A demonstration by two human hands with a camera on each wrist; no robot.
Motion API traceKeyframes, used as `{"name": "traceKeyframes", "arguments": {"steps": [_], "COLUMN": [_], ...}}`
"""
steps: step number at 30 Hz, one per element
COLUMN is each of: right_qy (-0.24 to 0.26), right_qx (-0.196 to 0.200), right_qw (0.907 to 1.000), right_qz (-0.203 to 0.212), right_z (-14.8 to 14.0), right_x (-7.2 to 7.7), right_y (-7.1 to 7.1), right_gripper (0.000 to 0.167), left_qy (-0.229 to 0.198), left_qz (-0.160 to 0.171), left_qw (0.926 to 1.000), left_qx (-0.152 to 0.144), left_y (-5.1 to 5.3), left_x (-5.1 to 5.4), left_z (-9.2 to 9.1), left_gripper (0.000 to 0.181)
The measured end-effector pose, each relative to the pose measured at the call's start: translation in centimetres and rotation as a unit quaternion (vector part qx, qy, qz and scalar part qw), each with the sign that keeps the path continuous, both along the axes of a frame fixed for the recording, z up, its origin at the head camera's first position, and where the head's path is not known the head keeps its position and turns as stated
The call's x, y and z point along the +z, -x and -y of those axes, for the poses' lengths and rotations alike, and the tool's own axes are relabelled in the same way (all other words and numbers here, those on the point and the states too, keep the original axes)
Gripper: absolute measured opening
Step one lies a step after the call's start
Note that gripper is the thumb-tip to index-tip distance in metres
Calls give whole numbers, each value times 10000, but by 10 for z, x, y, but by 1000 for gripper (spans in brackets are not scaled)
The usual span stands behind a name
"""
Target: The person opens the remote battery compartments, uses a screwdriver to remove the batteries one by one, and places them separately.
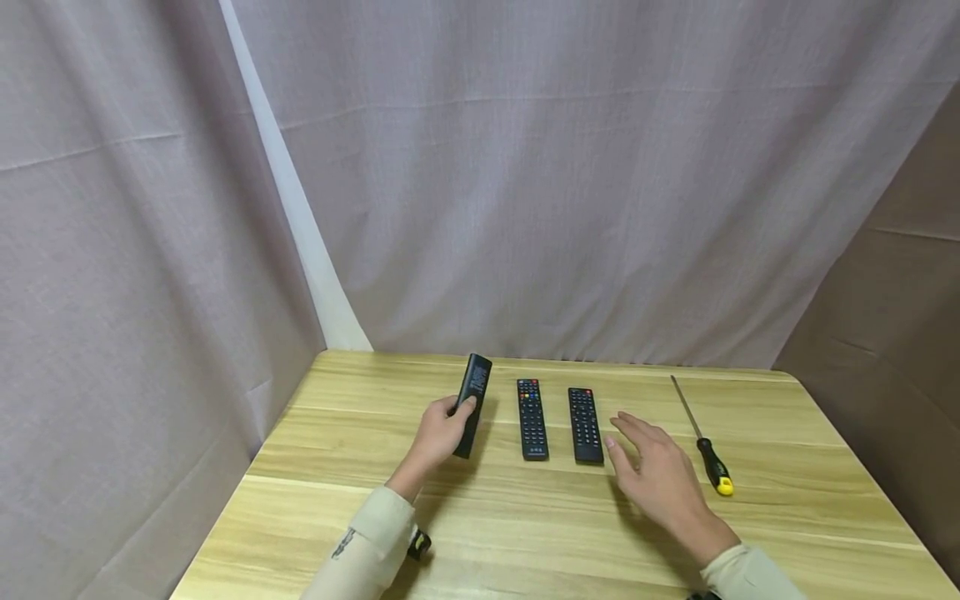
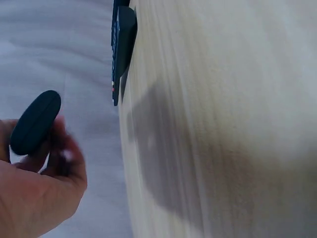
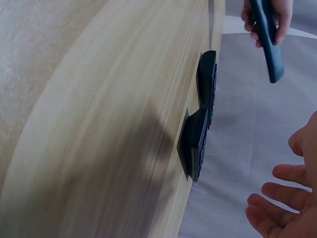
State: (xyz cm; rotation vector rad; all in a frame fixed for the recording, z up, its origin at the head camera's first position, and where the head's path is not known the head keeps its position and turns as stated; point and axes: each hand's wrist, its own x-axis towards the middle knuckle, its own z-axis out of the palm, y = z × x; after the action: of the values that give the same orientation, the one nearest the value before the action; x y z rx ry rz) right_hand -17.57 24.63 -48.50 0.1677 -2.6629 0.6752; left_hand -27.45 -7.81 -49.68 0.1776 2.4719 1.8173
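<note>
**Left hand (image 1: 437,433) grips raised remote (image 1: 477,381); right hand (image 1: 656,473) spread beside the others**

Left hand: thumb on one face, fingers curled round behind, pinching the black remote by its lower part. Remote is off the table (image 1: 292,475), tilted, far end up, small pale print on the face toward the head camera (too small to read). Both wrist views show it clear of the wood.

Right hand: fingers apart, loosely bent, above the table. Thumb and fingertips near the right-hand remote (image 1: 585,427), gap between them in the right wrist view.

Between the hands: two remotes, keys up. The middle remote (image 1: 532,421) is nearest the held one, with coloured keys near its far end; the right-hand one sits alongside it, apart, with a red key at its far corner. Both stand in the way of a straight line from hand to hand.

Right of the right hand: a screwdriver (image 1: 705,450), black handle with yellow end toward the person, shaft pointing away.

Farther out: light sleeves (image 1: 367,542) on both arms, a dark piece (image 1: 420,545) by the left cuff. Grey curtain (image 1: 525,208) hangs behind the table, pale strip (image 1: 288,192) showing at the left corner.
</note>
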Motion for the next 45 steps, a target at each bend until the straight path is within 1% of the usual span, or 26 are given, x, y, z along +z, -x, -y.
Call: {"name": "traceKeyframes", "arguments": {"steps": [8,11,14,17,21,24,33,41,45], "right_qy": [-11,-26,-34,-37,-10,-36,-98,-82,-45], "right_qx": [-34,-74,-80,-44,16,57,92,147,212], "right_qw": [9999,9998,9998,9999,10000,9999,9999,9999,9998], "right_qz": [115,157,151,95,83,99,-31,3,-30], "right_z": [-2,-4,-4,-4,-3,-1,5,9,14], "right_x": [-1,-3,-6,-8,-12,-14,-15,-15,-17], "right_y": [1,1,1,1,2,3,7,8,10], "right_gripper": [44,44,43,42,43,44,44,44,43], "left_qy": [-485,-703,-916,-1185,-1412,-1446,-1543,-1647,-1774], "left_qz": [-183,-169,-67,126,293,322,316,335,385], "left_qw": [9983,9967,9948,9922,9894,9889,9873,9856,9832], "left_qx": [261,365,429,364,170,140,224,160,187], "left_y": [-5,-7,-9,-13,-19,-21,-21,-19,-18], "left_x": [-3,-5,-5,-2,2,4,5,2,2], "left_z": [11,13,14,15,16,16,17,16,15], "left_gripper": [38,36,34,34,34,34,33,32,33]}}
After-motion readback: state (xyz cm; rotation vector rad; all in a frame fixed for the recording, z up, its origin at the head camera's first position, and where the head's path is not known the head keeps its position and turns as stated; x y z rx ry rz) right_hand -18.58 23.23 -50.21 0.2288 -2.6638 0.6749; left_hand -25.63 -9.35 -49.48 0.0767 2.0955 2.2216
